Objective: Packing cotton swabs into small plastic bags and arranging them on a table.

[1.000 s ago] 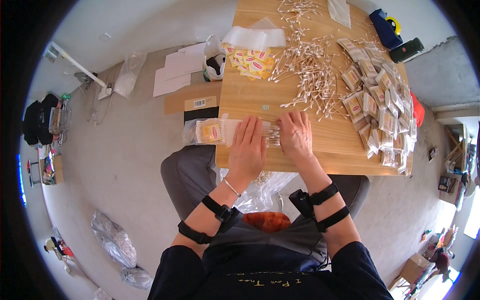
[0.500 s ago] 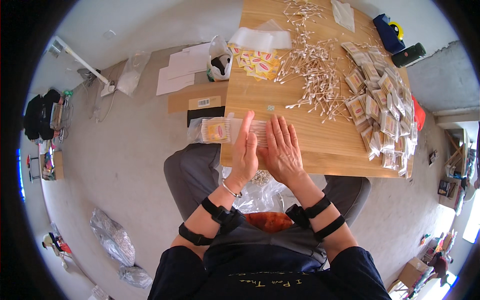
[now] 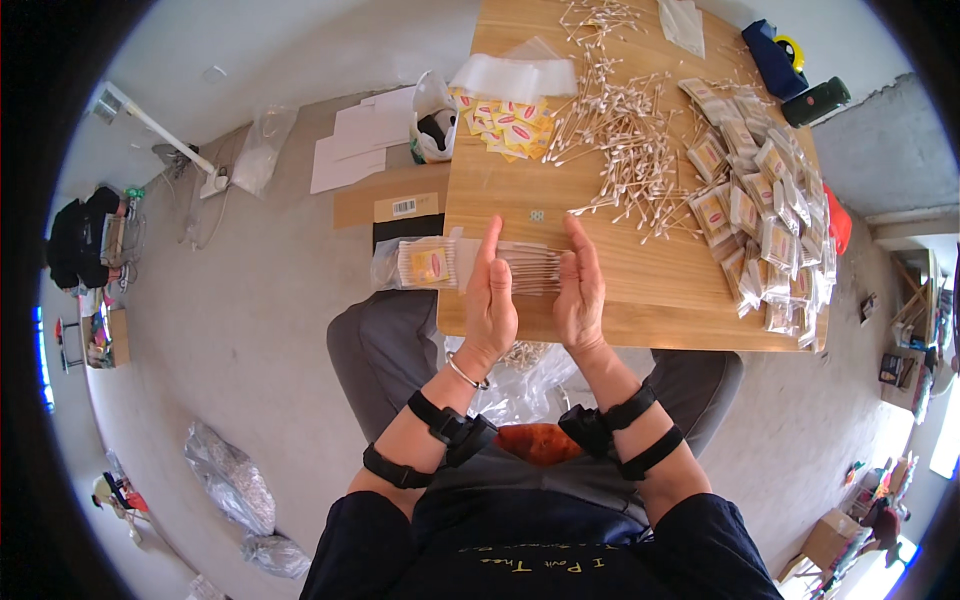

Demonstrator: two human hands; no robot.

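Near the table's front left edge, a row of cotton swabs (image 3: pixel 532 268) lies side by side on the wood, sticks pointing left and right. My left hand (image 3: pixel 492 305) stands on edge at the row's left end, fingers stretched out. At the other end my right hand (image 3: pixel 580 300) is also on edge, fingers straight, palm facing the swab tips. Both hands are open, with the row between them. Just left of my left hand, a clear bag (image 3: pixel 385 265) with cotton swabs and a yellow card (image 3: pixel 430 264) sits at the table edge.
Loose cotton swabs (image 3: pixel 630 150) are heaped mid-table. Filled packets (image 3: pixel 760 215) pile up on the right. Yellow cards (image 3: pixel 510 128) and clear bags (image 3: pixel 515 77) lie at the far left. A blue tape dispenser (image 3: pixel 772 60) and dark cylinder (image 3: pixel 815 102) stand far right.
My right hand has turned from lying flat over the swabs to standing on edge, and has shifted slightly right, uncovering the row. My left hand has stayed nearly in place.
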